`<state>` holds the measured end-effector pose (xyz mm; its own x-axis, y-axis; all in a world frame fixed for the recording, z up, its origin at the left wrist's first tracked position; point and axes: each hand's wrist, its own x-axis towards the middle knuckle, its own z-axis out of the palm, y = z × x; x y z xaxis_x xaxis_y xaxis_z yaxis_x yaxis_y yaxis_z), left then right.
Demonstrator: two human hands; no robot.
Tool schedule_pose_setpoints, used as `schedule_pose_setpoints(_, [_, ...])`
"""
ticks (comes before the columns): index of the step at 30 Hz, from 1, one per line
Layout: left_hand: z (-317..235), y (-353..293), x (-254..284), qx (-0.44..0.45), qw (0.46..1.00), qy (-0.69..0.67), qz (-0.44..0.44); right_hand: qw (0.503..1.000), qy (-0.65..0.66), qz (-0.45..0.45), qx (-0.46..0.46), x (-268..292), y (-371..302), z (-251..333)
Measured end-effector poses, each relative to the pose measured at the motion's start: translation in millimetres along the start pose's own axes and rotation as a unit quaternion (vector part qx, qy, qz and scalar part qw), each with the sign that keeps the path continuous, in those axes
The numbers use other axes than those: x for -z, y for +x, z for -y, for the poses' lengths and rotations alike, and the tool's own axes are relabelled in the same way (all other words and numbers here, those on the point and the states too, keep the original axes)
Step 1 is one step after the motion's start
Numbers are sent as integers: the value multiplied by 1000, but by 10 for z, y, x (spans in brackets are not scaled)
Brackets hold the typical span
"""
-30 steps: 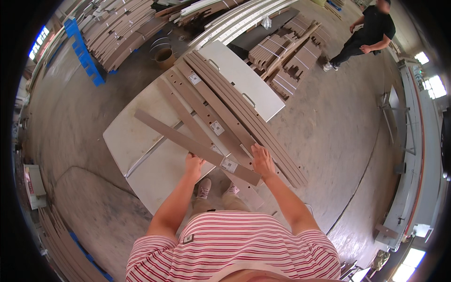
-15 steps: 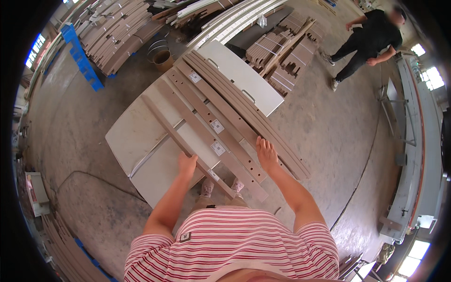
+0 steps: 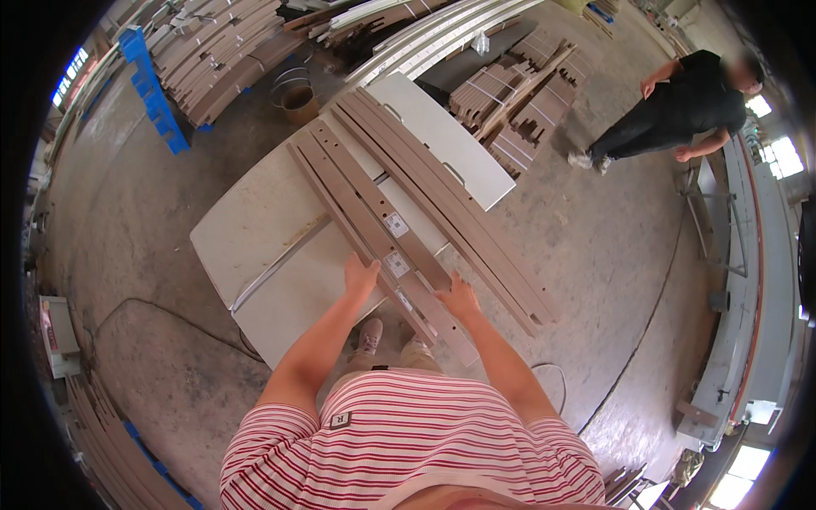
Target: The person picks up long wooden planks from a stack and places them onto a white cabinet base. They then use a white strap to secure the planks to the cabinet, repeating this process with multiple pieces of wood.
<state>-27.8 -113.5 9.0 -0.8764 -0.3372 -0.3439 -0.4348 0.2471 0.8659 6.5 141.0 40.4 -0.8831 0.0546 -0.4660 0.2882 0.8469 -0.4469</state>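
Several long brown boards lie side by side across a pale folding table [image 3: 255, 212]. My left hand [image 3: 363, 276] is closed round the outer edge of the leftmost board [image 3: 327, 200]. At the near end, my right hand [image 3: 460, 297] grips the right edge of a holed board [image 3: 355, 176], with its thumb on top. White labels [image 3: 396, 224] are stuck on the boards between my hands. Right of a gap, more brown boards [image 3: 476, 228] rest close together, their near ends overhanging the table. My fingertips are partly hidden under the board edges.
A white panel with handles [image 3: 467, 149] lies beyond the right-hand boards. Strapped brown bundles [image 3: 484, 92], a bucket [image 3: 299, 102] and a blue rack [image 3: 155, 102] stand farther back. A person in dark clothes [image 3: 680, 106] is at the far right. A cable [image 3: 183, 320] crosses the floor.
The leftmost board has moved right, up against the holed ones. My right hand has shifted left and nearer, from the right-hand boards to the holed board. The other person has moved slightly.
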Motion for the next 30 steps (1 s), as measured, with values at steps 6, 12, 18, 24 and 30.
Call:
schedule_pose_setpoints(6, [-46, -18, -7, 6, 1000, 21, 18, 960, -118, -196, 164, 118, 64, -172])
schedule_pose_setpoints(12, [311, 136, -58, -36, 998, 48, 11, 931, -100, -224, 269, -8, -262, 80])
schedule_pose_setpoints(18, [221, 126, -54, 5, 997, 38, 60, 979, -70, -124, 144, -256, -427, 19])
schedule_pose_setpoints(24, [-16, 383, -84, -25, 989, 49, 135, 948, -77, -228, 207, 70, -595, 141])
schedule_pose_setpoints(30, [199, 1079, -1074, -138, 941, 145, 273, 964, 57, -260, 6, -32, -1591, -480])
